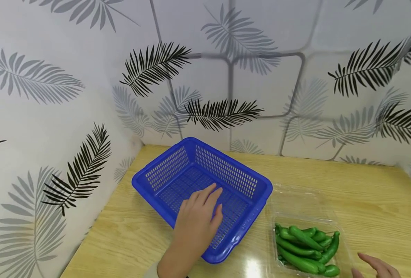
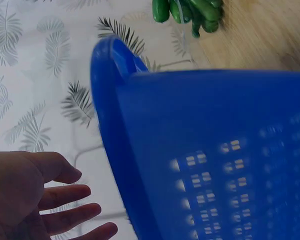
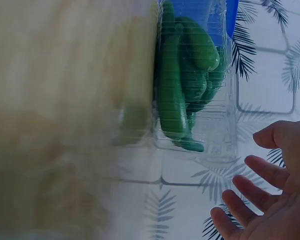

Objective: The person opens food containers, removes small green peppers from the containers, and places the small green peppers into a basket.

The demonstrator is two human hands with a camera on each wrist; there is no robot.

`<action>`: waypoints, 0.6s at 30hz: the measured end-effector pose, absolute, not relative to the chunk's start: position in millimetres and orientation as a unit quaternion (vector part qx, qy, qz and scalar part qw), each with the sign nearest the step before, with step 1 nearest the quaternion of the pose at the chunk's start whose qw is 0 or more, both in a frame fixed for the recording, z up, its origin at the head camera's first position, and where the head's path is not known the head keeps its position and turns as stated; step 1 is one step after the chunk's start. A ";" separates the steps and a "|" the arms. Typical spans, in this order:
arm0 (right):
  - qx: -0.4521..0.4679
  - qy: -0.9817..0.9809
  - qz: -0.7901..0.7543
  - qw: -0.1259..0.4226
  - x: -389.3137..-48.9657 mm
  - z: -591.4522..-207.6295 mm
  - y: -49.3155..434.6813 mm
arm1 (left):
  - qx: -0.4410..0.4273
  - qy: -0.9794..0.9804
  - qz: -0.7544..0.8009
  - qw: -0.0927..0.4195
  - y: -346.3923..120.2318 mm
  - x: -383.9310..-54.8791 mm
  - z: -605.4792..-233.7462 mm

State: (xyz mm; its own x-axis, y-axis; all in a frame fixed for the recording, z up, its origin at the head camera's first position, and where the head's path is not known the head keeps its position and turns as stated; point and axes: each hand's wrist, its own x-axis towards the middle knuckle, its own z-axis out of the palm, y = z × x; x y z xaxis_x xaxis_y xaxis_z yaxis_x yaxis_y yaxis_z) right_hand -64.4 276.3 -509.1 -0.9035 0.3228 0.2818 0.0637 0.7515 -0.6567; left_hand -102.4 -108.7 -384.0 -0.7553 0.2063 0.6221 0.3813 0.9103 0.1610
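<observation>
Left grip: Your left grip [image 1: 196,220] is over the near side of the basket, at lower centre of the head frame; its fingers are apart and hold nothing.
Right grip: Your right grip [image 3: 290,200] shows at the lower right corner of the head frame, near the box, with fingers apart and nothing between them.
Green peppers: The peppers [image 1: 297,249] lie heaped in the box, at the lower right. They look smooth and firm, probably light, a little slippery. Pinch each one around its middle; a hard squeeze could bruise the skin.
Transparent box: The box [image 1: 304,217] seems thin plastic, light and easy to bend. If you lift it, better support it from below or by two opposite sides; one corner alone may buckle.
Blue basket: The basket [image 1: 248,222], at the centre, looks stiff and light for its size. Its broad rim should give you the safest hold.
Counter: Both containers rest on the wood-patterned counter [image 1: 365,193], across the lower part of the frame.
</observation>
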 end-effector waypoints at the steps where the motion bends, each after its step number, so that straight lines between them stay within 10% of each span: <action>1: -0.103 -0.910 0.317 0.246 -60.1 -502.9 264.7 | -0.150 -0.927 -0.142 0.313 -113.3 -101.2 -385.0; 18: 0.206 -0.939 0.217 0.171 -91.2 -471.7 245.3 | 0.106 -0.913 -0.292 0.265 -197.5 -100.3 -413.9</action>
State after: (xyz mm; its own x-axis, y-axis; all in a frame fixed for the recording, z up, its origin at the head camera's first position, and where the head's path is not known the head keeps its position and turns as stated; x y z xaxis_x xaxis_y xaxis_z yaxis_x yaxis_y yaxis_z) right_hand -91.2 245.3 -471.7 -0.8572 -0.3119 0.4097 -0.4602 0.8211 -0.3378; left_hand -100.3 -197.5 -413.9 -0.8373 -0.3489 0.4210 -0.0400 0.8070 0.5891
